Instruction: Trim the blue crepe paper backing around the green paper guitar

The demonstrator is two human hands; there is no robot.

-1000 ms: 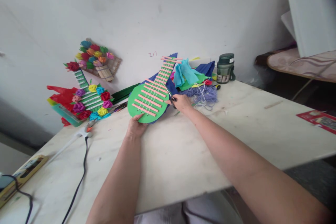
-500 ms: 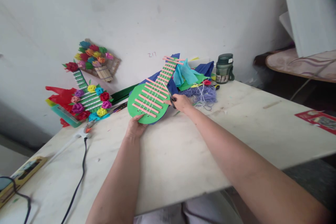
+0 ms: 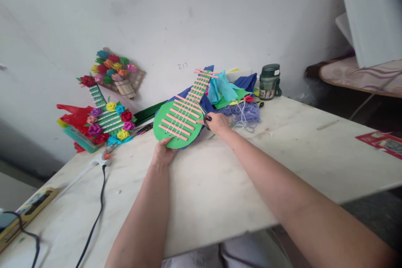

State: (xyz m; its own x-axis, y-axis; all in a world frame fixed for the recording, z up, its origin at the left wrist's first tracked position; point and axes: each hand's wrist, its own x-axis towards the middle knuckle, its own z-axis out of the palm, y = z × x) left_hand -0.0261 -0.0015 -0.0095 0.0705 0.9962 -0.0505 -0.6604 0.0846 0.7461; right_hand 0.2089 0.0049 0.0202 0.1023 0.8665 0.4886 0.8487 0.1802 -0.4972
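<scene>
A green lute-shaped paper craft (image 3: 161,122), with pink strips across it and white strings along it, leans back against blue sheets. My left hand (image 3: 163,153) grips its bottom edge, the thumb on the front face and the other fingers hidden behind. In my right hand (image 3: 217,122) is a pair of scissors (image 3: 205,116); the blades point up and left over the strips and strings. Whether the blades touch the craft, I cannot tell. Purple and white yarn (image 3: 245,115) lies just beyond my right hand.
A similar craft decorated with paper flowers (image 3: 111,121) stands at left, below a paper bouquet (image 3: 114,67). A glue gun (image 3: 105,155) with a black cord and a yellow power strip (image 3: 28,215) lie at left. A dark green bottle (image 3: 269,81) stands at the back right, near crumpled blue paper (image 3: 221,88).
The whole view has shifted slightly. My hands, the scissors and the craft keep nearly the same places relative to each other.
</scene>
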